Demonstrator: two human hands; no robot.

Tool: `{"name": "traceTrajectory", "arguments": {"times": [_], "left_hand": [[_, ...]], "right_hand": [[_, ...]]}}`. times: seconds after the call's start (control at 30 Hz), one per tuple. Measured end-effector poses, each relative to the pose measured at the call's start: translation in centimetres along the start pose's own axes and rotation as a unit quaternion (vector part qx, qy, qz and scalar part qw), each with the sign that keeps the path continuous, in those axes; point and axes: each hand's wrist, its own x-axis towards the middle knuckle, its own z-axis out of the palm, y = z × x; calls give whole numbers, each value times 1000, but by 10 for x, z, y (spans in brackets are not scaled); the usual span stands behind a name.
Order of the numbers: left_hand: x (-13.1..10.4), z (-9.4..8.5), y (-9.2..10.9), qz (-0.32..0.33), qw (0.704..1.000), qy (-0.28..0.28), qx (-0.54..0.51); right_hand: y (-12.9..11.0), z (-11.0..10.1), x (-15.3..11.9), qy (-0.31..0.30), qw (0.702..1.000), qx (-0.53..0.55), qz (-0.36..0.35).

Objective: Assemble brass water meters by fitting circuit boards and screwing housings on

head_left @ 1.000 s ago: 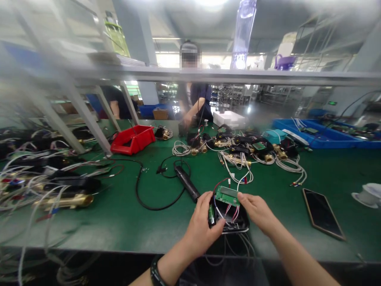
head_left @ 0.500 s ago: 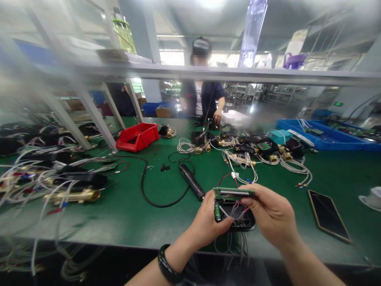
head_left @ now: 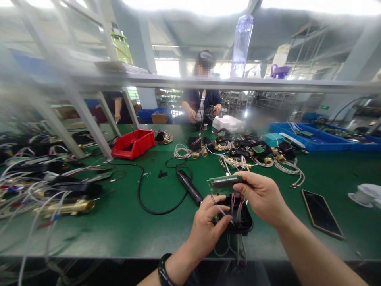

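Observation:
A green circuit board [head_left: 224,182] is pinched at its right end between the thumb and fingers of my right hand [head_left: 262,196]. It hangs tilted above an open black housing [head_left: 242,218], and thin wires run between the two. My left hand [head_left: 208,226] lies at the housing's left side, its fingers bent over the edge and its thumb near a pale wire [head_left: 218,205]. Whether those fingers pinch the wire is unclear. Left of the housing, a black pen-shaped tool [head_left: 189,186] with a cable rests on the green table [head_left: 119,222].
A red bin [head_left: 133,145] stands at the back left, blue trays [head_left: 315,141] at the back right. Wired brass parts [head_left: 235,149] lie behind my hands, more on the left. A phone [head_left: 322,213] and a white spool [head_left: 364,195] are at right. A person stands across the table.
The board has been raised and tilted away from the housing by my right hand. My left hand has left the board's edge, its fingers now more spread. The person opposite has lifted their hands.

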Motion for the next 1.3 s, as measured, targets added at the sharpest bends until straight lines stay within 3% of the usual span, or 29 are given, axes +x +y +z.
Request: {"name": "traceTrajectory", "arguments": {"times": [0.1, 0.3, 0.43, 0.53, 0.6, 0.7, 0.87, 1.1, 1.3], "left_hand": [[3, 1, 6, -18, 999, -44, -26], [4, 5, 6, -39, 998, -54, 16], [-2, 12, 5, 33, 997, -20, 63], [-9, 19, 5, 51, 994, 50, 83], [-13, 22, 4, 60, 991, 88, 86], [-18, 22, 2, 113, 985, 95, 95], [-23, 22, -5, 206, 963, 126, 115], [-26, 24, -2, 203, 961, 147, 114], [-37, 31, -1, 227, 954, 163, 107]], "right_hand": [[-3, -2, 3, -16, 1000, -15, -6], [-3, -7, 2, -31, 999, -31, 2], [4, -10, 10, -43, 999, -1, 28], [23, -8, 25, -72, 993, 65, 67], [43, -2, 36, -91, 980, 139, 108], [78, 12, 47, -125, 957, 213, 152], [121, 37, 45, -164, 918, 302, 199], [138, 51, 34, -163, 879, 372, 249], [145, 66, -3, -181, 840, 400, 319]]}}
